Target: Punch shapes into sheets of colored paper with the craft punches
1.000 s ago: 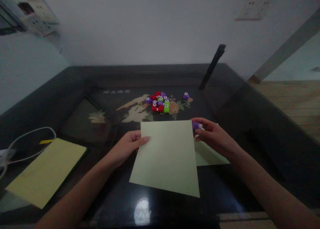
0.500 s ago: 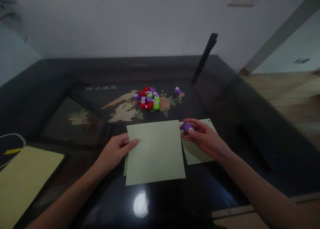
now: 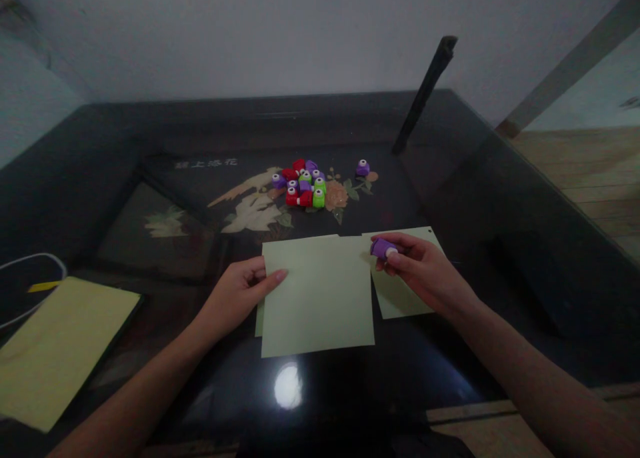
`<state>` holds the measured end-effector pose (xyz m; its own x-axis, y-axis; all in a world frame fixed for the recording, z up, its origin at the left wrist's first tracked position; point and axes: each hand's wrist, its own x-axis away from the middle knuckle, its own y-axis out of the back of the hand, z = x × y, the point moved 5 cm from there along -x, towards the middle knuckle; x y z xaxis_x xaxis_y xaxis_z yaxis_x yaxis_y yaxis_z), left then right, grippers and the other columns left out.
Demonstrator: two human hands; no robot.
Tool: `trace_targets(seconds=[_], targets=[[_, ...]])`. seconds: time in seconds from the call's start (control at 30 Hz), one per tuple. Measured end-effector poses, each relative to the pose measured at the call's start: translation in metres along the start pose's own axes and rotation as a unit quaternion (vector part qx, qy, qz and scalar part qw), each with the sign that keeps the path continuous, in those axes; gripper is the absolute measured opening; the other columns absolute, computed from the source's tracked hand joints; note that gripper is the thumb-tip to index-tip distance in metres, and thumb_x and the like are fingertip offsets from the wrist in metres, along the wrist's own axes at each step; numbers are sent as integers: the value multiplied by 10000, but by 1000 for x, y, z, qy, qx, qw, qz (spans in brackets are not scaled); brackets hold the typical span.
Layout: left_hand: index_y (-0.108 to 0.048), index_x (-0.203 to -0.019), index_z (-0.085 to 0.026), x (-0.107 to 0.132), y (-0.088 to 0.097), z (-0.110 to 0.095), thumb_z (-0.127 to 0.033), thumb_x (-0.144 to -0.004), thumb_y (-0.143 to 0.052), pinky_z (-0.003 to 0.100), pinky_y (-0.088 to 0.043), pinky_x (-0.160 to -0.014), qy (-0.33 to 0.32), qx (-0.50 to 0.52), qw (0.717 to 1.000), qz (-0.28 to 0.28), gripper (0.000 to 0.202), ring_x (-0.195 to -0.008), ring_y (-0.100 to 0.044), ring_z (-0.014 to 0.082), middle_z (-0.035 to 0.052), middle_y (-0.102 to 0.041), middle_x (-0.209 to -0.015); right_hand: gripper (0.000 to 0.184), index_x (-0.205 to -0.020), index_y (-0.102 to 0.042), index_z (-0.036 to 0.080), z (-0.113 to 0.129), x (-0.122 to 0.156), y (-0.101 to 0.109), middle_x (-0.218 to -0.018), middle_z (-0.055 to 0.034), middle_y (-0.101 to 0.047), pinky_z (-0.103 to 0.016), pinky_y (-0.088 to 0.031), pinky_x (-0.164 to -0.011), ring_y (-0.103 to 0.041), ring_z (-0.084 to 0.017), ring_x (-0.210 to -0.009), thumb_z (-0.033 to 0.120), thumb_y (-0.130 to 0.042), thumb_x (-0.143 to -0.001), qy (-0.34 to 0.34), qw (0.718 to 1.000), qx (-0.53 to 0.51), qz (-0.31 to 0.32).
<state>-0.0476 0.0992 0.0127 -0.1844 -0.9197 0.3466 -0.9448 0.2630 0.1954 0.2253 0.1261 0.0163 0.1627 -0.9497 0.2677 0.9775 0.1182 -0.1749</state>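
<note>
My left hand (image 3: 239, 295) pinches the left edge of a pale green paper sheet (image 3: 317, 298) that lies flat on the dark glossy table (image 3: 150, 138), on top of another sheet. My right hand (image 3: 423, 271) grips a small purple paper punch (image 3: 383, 248) at the top right corner of that sheet. Under my right hand lies a second pale green sheet (image 3: 407, 298) with a small hole near its far corner.
A cluster of several red, purple and green punches (image 3: 303, 183) sits at the table's middle, with a lone purple punch (image 3: 363, 168) to its right. A yellow pad (image 3: 55, 345) and a white cable (image 3: 30, 271) lie at the left. A dark rod (image 3: 425, 91) leans at the back right.
The tilted sheet in my left hand has been laid flat and squared on the table. My right hand with the purple punch stays at the sheet's top right corner.
</note>
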Motion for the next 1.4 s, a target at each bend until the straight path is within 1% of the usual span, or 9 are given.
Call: trace_targets(seconds=[0.1, 0.33, 0.5, 0.67, 0.77, 0.93, 1.1, 1.27, 1.4], targets=[[-667, -814, -150, 0, 0, 1, -476, -767, -672, 277, -537, -572, 0, -11, 1000, -1, 330, -643, -690, 200, 41, -725, -701, 357, -921, -720, 190, 0, 1, -1, -693, -11, -686, -254, -411, -545, -585, -121, -614, 291, -829, -597, 0, 1000, 3, 0], [-676, -875, -152, 2, -2, 0, -459, -791, -644, 282, -544, -595, 0, -26, 1000, 16, 320, -679, -697, 202, 58, -747, -764, 352, -917, -713, 194, -1, 1, -4, -695, -1, -694, -248, -449, -553, -590, -112, -599, 238, -834, -590, -1, 1000, 19, -1], [-674, -895, -154, 3, -4, -1, -469, -807, -625, 299, -550, -603, 0, -46, 998, 31, 331, -694, -697, 212, 61, -747, -776, 374, -905, -718, 210, -3, 1, -4, -808, -2, -719, -272, -518, -687, -640, -121, -702, 214, -853, -556, -17, 1000, 21, 9], [-673, -827, -160, 2, -3, -2, -448, -827, -604, 283, -530, -577, -17, -94, 995, 23, 296, -660, -676, 202, 37, -714, -708, 407, -949, -727, 231, -4, 2, -6, -875, -6, -721, -297, -527, -765, -651, -136, -775, 205, -856, -564, -16, 998, 54, 39], [-673, -792, -164, 3, -2, -5, -430, -830, -592, 273, -516, -562, -36, -127, 991, 15, 281, -647, -660, 194, 31, -705, -688, 449, -994, -722, 237, -4, 2, -7, -863, -9, -722, -313, -531, -771, -652, -144, -772, 191, -849, -566, -23, 998, 49, 41], [-676, -735, -168, 4, -1, -7, -408, -826, -593, 267, -511, -561, -59, -167, 984, 0, 269, -628, -643, 180, 30, -707, -685, 379, -880, -729, 219, -7, 2, -6, -827, -3, -720, -310, -520, -767, -646, -139, -745, 194, -863, -526, -35, 998, 49, 34], [-698, -746, -171, 3, 0, -6, -386, -825, -595, 256, -502, -546, -77, -172, 982, 0, 251, -635, -639, 180, 27, -708, -682, 369, -885, -720, 218, -9, 2, -6, -816, 5, -704, -295, -496, -756, -626, -130, -746, 211, -861, -543, -28, 997, 52, 42], [-700, -732, -173, 3, 1, -7, -371, -816, -606, 246, -491, -520, -75, -174, 982, -5, 235, -593, -624, 170, 20, -690, -634, 356, -886, -717, 220, -8, 4, -9, -809, 9, -679, -287, -470, -723, -594, -130, -733, 213, -848, -555, -24, 998, 37, 49], [-701, -745, -182, 4, 1, -7, -381, -804, -618, 261, -504, -525, -66, -162, 985, -13, 225, -589, -628, 178, 18, -691, -628, 342, -886, -721, 233, -6, 6, -12, -835, 5, -675, -293, -460, -735, -586, -141, -759, 240, -838, -565, -17, 999, 10, 44]])
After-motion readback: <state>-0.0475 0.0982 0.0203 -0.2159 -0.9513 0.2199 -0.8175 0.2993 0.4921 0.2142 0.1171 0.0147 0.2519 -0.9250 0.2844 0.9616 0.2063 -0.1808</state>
